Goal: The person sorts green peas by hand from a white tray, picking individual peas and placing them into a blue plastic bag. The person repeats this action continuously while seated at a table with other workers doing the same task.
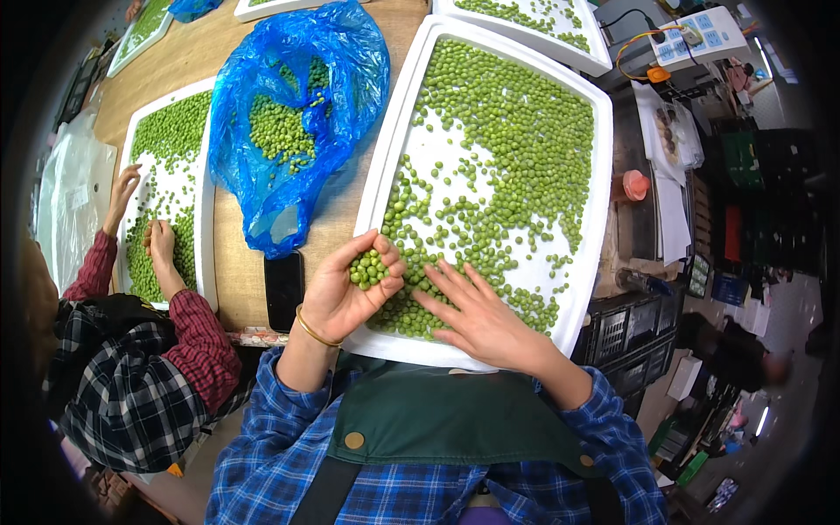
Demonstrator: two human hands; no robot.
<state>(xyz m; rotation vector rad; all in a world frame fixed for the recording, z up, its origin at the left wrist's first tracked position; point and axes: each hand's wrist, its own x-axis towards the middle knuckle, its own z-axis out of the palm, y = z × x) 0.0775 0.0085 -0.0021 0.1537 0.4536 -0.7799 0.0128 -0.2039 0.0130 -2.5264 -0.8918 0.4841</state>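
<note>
Cupped palm up, my left hand (348,282) holds a small heap of green peas (368,269) over the near left corner of a white foam tray (596,216). My right hand (476,312) is palm down with its fingers apart, its fingertips at the loose peas (518,138) in the tray. Peas lie thickly along the far and right parts of the tray. White bottom shows through at the left middle and lower right. A gold-coloured bangle (315,328) circles my left wrist.
Left of my tray lies an open blue plastic bag (354,85) with peas inside, above a black phone (283,291). A co-worker's hands (159,244) are over another pea tray (205,197). At right stand a power strip (705,36) and black crates (630,328).
</note>
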